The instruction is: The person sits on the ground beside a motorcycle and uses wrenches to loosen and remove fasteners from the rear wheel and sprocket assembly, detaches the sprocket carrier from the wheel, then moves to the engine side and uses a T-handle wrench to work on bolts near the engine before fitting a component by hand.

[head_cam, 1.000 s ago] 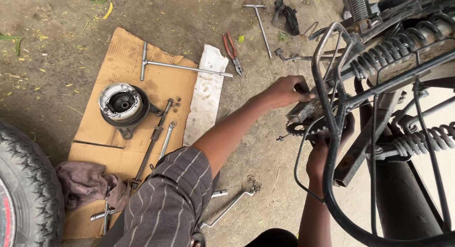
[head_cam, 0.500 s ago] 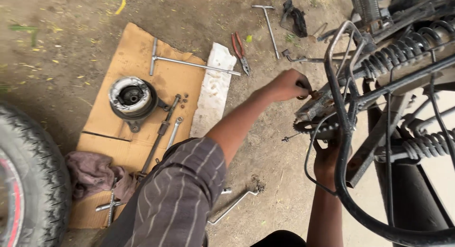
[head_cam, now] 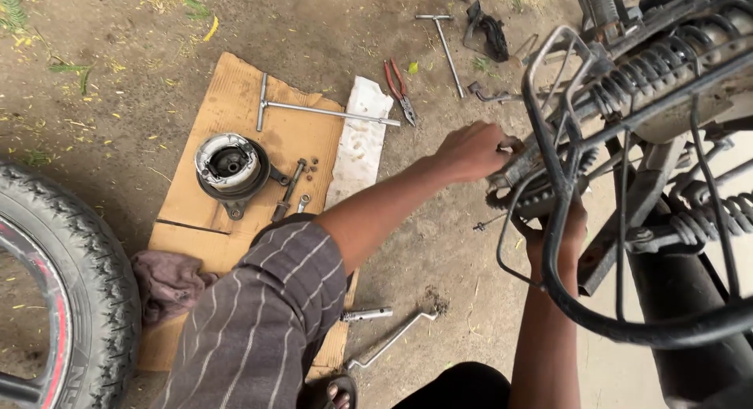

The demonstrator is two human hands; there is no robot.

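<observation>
My left hand [head_cam: 473,149] reaches across to the rear of a motorcycle frame [head_cam: 627,127] and closes on a small metal part at the swingarm end. My right hand [head_cam: 549,236] comes up from below, behind the black carrier loop [head_cam: 565,299], and holds the underside of the same assembly by the chain and sprocket area [head_cam: 533,193]. What the fingers grip is partly hidden by the frame tubes. Coil shock springs [head_cam: 659,68] run above the hands.
A cardboard sheet [head_cam: 227,103] on the dirt ground holds a brake drum plate [head_cam: 229,167], a T-handle wrench [head_cam: 314,109] and bolts. Red pliers [head_cam: 398,89], another T-wrench [head_cam: 443,40], a rag [head_cam: 166,282], a spanner [head_cam: 388,342] and a tyre [head_cam: 70,291] lie around.
The view has shifted slightly. My left hand has edged closer onto the swingarm end; my right hand stays under the assembly.
</observation>
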